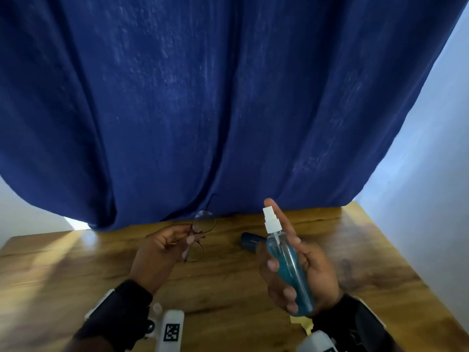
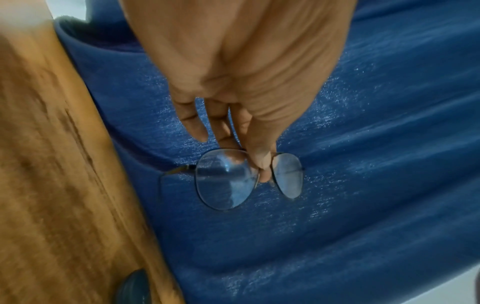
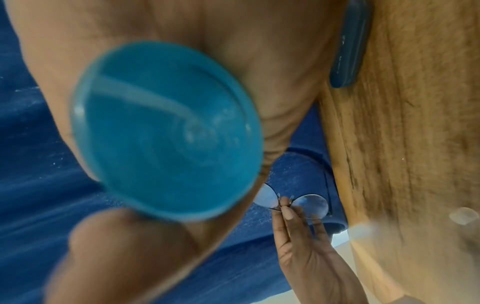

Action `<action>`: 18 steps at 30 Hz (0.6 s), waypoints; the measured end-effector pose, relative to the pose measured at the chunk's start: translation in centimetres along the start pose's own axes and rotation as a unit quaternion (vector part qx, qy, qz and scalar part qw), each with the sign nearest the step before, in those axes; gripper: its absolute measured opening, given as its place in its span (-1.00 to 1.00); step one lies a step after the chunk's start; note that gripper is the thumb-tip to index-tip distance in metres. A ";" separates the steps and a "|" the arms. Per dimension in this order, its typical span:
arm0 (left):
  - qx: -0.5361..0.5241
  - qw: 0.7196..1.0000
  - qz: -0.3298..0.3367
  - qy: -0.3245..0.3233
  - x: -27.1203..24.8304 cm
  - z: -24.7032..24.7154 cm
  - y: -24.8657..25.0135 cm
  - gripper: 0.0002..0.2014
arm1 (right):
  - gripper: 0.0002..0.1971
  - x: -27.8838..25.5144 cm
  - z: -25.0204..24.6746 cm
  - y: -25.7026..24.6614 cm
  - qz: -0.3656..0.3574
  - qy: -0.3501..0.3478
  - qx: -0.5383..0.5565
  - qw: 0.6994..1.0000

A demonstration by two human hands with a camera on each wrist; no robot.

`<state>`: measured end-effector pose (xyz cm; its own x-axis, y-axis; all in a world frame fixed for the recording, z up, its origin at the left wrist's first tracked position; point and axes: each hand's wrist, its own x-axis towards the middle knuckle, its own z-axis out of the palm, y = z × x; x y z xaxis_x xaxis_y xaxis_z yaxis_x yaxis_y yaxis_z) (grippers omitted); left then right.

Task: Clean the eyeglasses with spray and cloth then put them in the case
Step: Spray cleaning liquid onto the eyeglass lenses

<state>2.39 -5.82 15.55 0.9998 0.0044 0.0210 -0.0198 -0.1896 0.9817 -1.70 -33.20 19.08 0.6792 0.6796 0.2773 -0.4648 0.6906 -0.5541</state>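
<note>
Right hand (image 3: 182, 51) clasps spray bottle (image 3: 166, 129); left wrist view shows left hand (image 2: 233, 72) pinching eyeglasses (image 2: 226, 179).

You're indoors, likely a home room: wooden table (image 1: 355, 250) pushed against a heavy blue curtain (image 1: 228, 97), plain pale wall (image 1: 431, 148) on your right, daylight leaking at the curtain's edge.
</note>
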 end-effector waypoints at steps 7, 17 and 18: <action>-0.079 0.996 -0.035 -0.032 -1.0 -1.4 1.0 -0.72 | -0.43 2.8 2.8 0.5 0.023 0.197 -0.490 0.849; -0.179 0.980 -0.081 0.018 -1.3 -1.0 2.1 -0.85 | -0.38 7.5 1.3 3.0 -0.111 0.207 -0.873 0.427; -0.178 0.980 -0.081 0.021 -1.3 -1.1 2.1 -0.86 | -0.37 7.6 1.0 3.1 -0.092 0.210 -0.873 0.431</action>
<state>1.07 -5.16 17.78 0.9889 0.0482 -0.1408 0.1306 0.1715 0.9765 1.47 -25.64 20.21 0.8270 0.2944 0.4789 0.5045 -0.7646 -0.4012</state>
